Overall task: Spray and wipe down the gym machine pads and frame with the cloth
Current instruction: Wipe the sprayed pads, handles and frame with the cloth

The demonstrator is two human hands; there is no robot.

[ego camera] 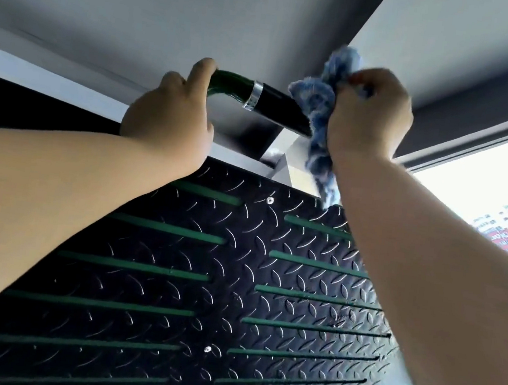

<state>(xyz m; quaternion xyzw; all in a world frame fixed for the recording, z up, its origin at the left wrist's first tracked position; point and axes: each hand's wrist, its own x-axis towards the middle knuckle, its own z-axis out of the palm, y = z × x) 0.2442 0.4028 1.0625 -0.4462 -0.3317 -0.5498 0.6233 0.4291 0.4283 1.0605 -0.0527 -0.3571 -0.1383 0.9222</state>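
Note:
I look up at a black diamond-pattern footplate (234,286) with green strips, part of the gym machine. Above its top edge a curved green bar with a silver ring and a black grip (276,105) sticks out. My left hand (172,118) holds the green bend of that bar. My right hand (370,117) is closed around a bunched blue and white cloth (321,101), which presses on the end of the black grip and hangs down toward the plate's top right corner. No spray bottle is in view.
A grey ceiling and a ceiling beam (425,37) run overhead. A dark roller blind (497,103) hangs above a bright window (484,204) at the right, with red buildings outside. A pale frame piece (284,170) sits behind the plate's top edge.

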